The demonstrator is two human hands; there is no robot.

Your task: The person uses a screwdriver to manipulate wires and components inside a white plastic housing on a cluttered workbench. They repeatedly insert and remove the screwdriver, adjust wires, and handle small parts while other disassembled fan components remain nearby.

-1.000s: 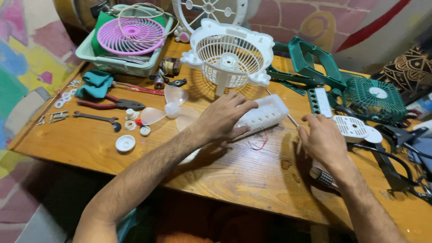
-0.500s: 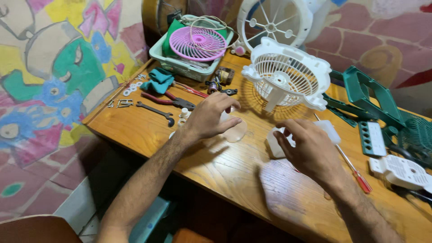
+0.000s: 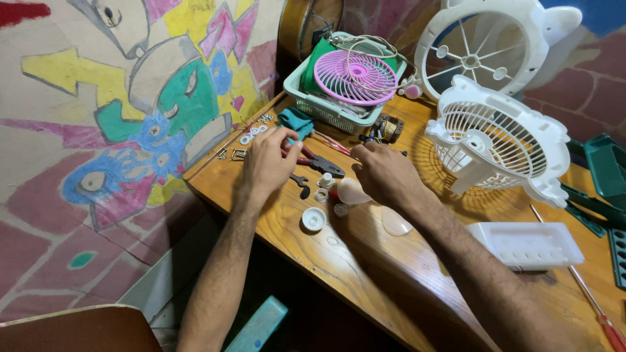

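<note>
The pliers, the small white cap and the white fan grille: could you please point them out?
pliers point(image 3: 324, 165), head view, dark jaws.
small white cap point(image 3: 313, 219), head view, its rim.
white fan grille point(image 3: 499, 140), head view, its ribs.

Packages, labels, signs, screens — none in view.
Bench and painted wall carry no packaging, label, sign or display — nothing to enter.

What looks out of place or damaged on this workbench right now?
Nothing looks spilled or broken. The white fan housing stands tilted, taken apart, with a loose clear fan blade lying flat beside the right hand. Washers and screws are scattered near the table's corner by the left hand.
</note>
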